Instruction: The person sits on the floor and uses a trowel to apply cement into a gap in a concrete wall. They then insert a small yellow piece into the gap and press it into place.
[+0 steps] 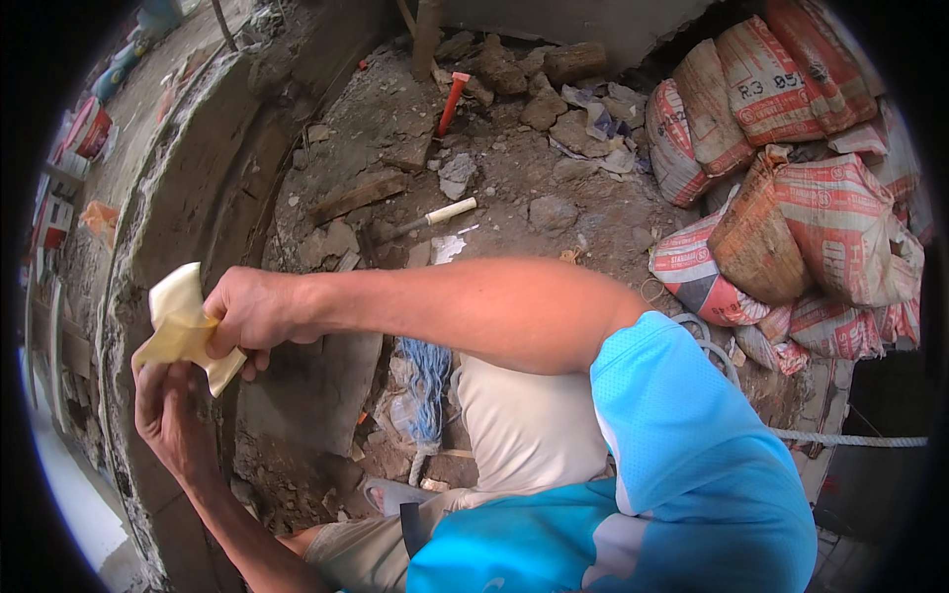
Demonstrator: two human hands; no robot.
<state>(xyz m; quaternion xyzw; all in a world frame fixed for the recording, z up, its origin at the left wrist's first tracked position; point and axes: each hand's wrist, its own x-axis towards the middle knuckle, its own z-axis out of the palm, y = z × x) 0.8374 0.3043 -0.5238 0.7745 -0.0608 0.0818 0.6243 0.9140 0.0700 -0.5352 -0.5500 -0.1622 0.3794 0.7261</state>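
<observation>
A creased, pale yellow sheet is held at the left, over the rough concrete wall edge. Whether it is cloth, paper or thin foam I cannot tell. My right hand reaches across from the right and pinches the sheet's right side between thumb and fingers. Below it, my left hand grips the sheet's lower edge with its fingertips. The sheet's middle bends and twists between the two hands.
Broken concrete, a wooden piece, an orange-red pipe and a white-handled tool lie ahead. Filled sacks are piled at the right. A blue stringy bundle lies near my leg; a pale rope stretches right.
</observation>
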